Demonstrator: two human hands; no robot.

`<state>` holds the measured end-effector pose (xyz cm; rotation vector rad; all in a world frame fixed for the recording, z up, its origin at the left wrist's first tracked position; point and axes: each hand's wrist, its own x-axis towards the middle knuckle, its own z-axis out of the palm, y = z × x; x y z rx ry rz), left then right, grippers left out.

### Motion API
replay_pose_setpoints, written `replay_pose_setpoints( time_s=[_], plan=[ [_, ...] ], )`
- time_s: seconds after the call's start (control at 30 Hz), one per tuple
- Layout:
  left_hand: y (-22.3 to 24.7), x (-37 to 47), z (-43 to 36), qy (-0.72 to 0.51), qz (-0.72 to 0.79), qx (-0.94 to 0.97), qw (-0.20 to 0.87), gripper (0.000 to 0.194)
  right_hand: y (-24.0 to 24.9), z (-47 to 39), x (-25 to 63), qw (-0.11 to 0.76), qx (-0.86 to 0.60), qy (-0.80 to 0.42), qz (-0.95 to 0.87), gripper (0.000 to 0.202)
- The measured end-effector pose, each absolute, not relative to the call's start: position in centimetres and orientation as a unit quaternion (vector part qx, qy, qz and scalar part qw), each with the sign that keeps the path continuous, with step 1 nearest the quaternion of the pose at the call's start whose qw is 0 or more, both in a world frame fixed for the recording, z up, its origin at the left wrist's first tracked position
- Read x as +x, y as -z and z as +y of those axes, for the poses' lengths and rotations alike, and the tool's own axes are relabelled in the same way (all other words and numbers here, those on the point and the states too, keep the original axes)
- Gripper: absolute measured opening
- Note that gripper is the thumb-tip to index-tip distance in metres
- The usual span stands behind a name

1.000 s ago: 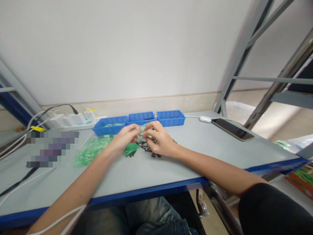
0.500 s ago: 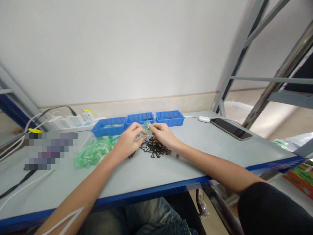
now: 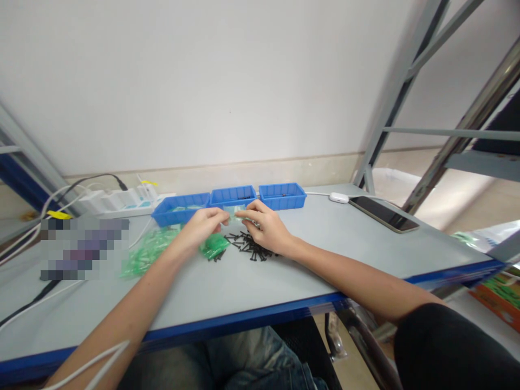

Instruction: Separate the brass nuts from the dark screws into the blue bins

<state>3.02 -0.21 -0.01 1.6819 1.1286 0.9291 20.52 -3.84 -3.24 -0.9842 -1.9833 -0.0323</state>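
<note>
A small clear plastic bag (image 3: 234, 212) is stretched between my two hands, above the table. My left hand (image 3: 205, 227) pinches its left side, and my right hand (image 3: 266, 226) has fingers closed on its right side. Beneath my right hand lies a pile of black screws (image 3: 252, 248), partly covered by it. Green bags (image 3: 214, 246) lie just right of my left wrist, beside a few loose screws. A larger heap of green bags (image 3: 150, 252) spreads to the left, partly behind my left forearm.
Three blue trays (image 3: 282, 202) line the wall side. A power strip (image 3: 122, 205) with cables and a blurred-out object (image 3: 83, 249) are at the left. A white case (image 3: 338, 198) and a phone (image 3: 384, 213) lie at the right. Metal frame posts rise on both sides.
My left hand has shifted slightly left, uncovering green bags near the screws. The small bag is now stretched between my hands, and my right fingers have closed further over its edge.
</note>
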Motion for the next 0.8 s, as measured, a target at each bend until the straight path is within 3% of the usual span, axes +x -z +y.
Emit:
replay_pose_setpoints(
  time_s=[0.1,0.27,0.5,0.7,0.8],
  plan=[
    [-0.3,2.6,0.3,-0.450,0.465,0.628,0.433,0.019,2.5,-3.9,20.9,0.436,-0.392,0.030,-0.810,0.026],
    [-1.3,-0.5,2.3,-0.605,0.486,0.465,0.426,0.013,1.1,-4.1,22.3,0.321,-0.409,0.042,-0.853,0.019],
    [-1.0,-3.8,4.4,-0.567,0.559,0.427,0.429,0.016,0.6,-3.5,23.6,0.236,-0.468,0.050,-0.850,0.018],
    [0.3,-2.0,3.7,-0.496,0.533,0.662,0.176,0.030,0.1,-2.9,26.2,0.073,-0.554,0.001,-0.829,0.015],
    [1.0,-0.4,2.6,-0.420,0.469,0.757,0.173,0.026,0.2,-2.4,27.4,0.061,-0.571,-0.025,-0.818,0.018]
  ],
)
